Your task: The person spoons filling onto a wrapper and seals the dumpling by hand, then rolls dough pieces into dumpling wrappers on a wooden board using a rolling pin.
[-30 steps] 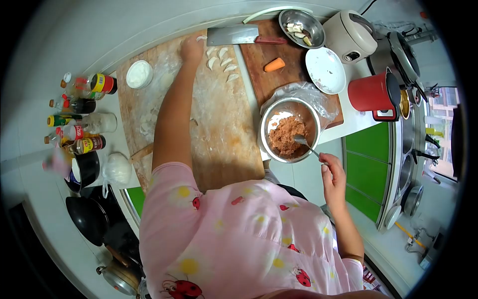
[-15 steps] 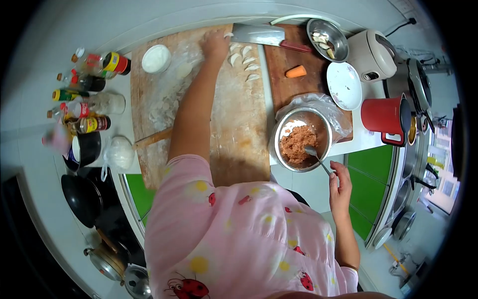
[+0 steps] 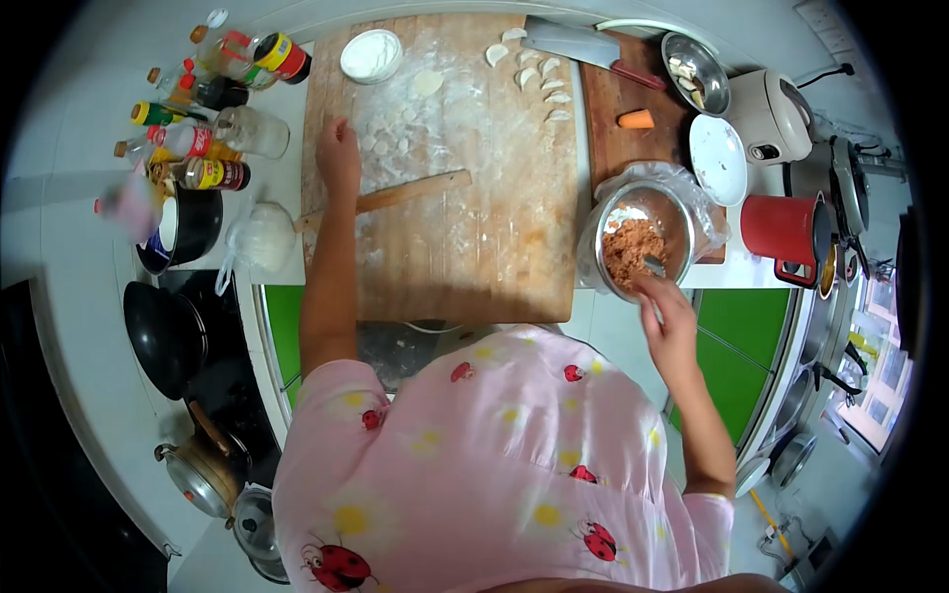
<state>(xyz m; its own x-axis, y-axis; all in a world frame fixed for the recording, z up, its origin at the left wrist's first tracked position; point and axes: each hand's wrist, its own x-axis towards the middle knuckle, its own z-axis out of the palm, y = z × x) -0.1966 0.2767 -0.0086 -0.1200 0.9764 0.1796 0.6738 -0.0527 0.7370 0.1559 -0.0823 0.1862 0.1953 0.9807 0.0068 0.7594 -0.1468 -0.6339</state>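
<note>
Mince [image 3: 628, 247] is held in a bowl [image 3: 673, 219] right of the pale board [image 3: 465, 267], its spoon [image 3: 652, 264] gripped by the right hand [image 3: 670, 321]; the left hand's [image 3: 339, 153] grip cannot be told. Light pressure is advised, lest the bowl be tipped.

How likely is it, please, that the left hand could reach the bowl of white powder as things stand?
Probably yes: the left hand is just below the bowl of white powder in the view, and only wooden board shows between them.
</note>
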